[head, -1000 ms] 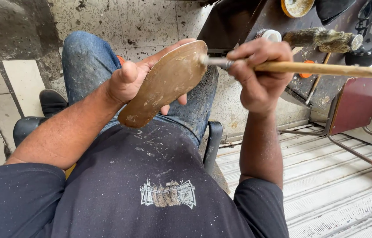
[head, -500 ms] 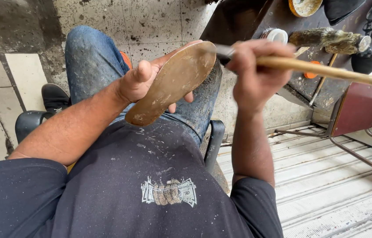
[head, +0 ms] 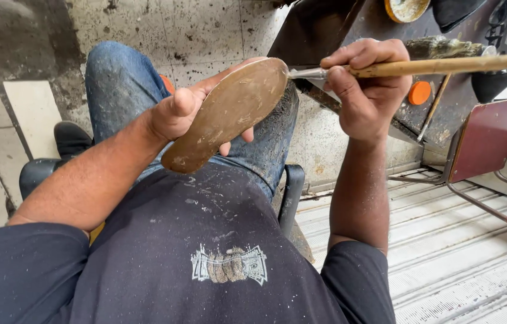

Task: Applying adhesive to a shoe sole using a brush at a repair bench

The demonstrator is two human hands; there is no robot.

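Being gripped by the left hand (head: 175, 114), a brown shoe sole (head: 226, 114) is being touched at its tip by a brush (head: 433, 66) clenched in the right hand (head: 370, 84).

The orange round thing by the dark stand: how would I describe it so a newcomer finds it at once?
Start at the right hand gripping the long wooden brush handle. Just past that hand, lower right, a small orange disc sits against the dark grimy stand. It is the only bright, flat, round spot on that stained surface; the tin above is yellowish and open.

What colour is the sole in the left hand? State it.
Brown, a dull tan with paler streaks: the sole, held by the left hand, shows best in the head view.
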